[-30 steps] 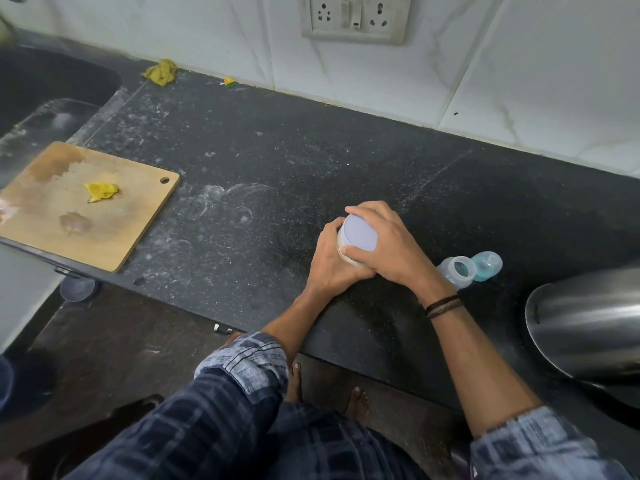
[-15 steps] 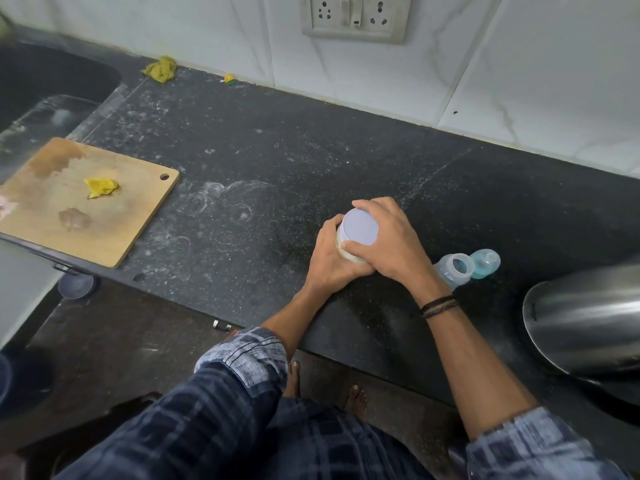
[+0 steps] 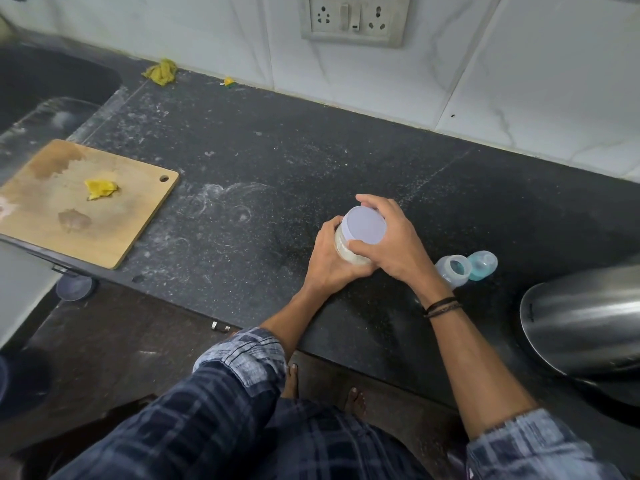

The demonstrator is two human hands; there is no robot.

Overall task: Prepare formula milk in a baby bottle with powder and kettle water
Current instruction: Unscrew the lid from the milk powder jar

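Slightly more of the lid (image 3: 366, 225) is showing now: the right hand (image 3: 398, 249) is twisting it while the left hand (image 3: 327, 263) is gripping the jar (image 3: 346, 252), mid-frame on the table (image 3: 277, 161). Probably the opening is just starting.

— Where is there room to pass?

— The wide stretch of counter (image 3: 311, 161) between the cutting board (image 3: 114, 233) and the powder jar (image 3: 363, 226) lies open right back to the wall (only dust and smears on it).

— And on the right?

— Tight. The baby bottle (image 3: 453, 270) and teal cap (image 3: 483, 265) sit side by side just beside the wrist of the right hand (image 3: 398, 244), and the kettle (image 3: 585, 323) bulks near them at the edge. Behind them the counter is bare.

— The left?

— The board overhangs the front edge. A yellow cloth (image 3: 161, 71) lies against the wall by the sink (image 3: 52, 81).
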